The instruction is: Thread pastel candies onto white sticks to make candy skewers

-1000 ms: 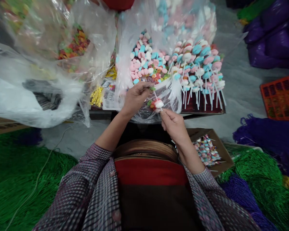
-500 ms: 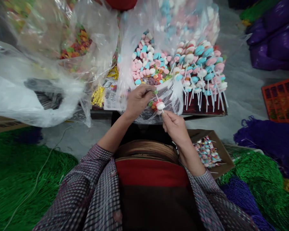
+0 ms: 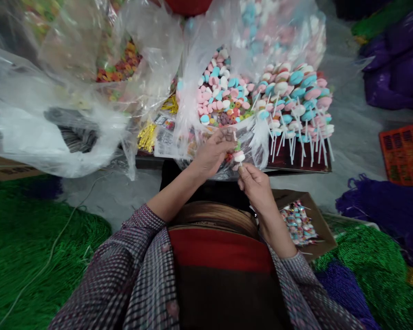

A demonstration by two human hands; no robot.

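My right hand (image 3: 256,185) pinches the lower end of a white candy stick, just under a pale marshmallow (image 3: 239,156) threaded on it. Above that marshmallow, a green gummy ring (image 3: 237,146) is on the stick, with the fingers of my left hand (image 3: 213,151) closed round it. The stick's white tip (image 3: 234,135) shows above the ring. Behind my hands, loose pink, white and blue marshmallows (image 3: 215,94) and coloured gummy rings (image 3: 232,114) lie in an open clear plastic bag (image 3: 259,149).
Several candy skewers (image 3: 296,105) are piled on the table's right end (image 3: 296,158). A cardboard box (image 3: 321,224) below holds wrapped skewers. Left are gold twist ties (image 3: 147,136) and a large plastic bag (image 3: 24,142). Green strands (image 3: 37,247) cover the floor; an orange crate (image 3: 404,153) stands right.
My left fingers have slid the green gummy ring down the stick, closer to the marshmallow. The stick's tip now shows above it. The whole view has shifted slightly.
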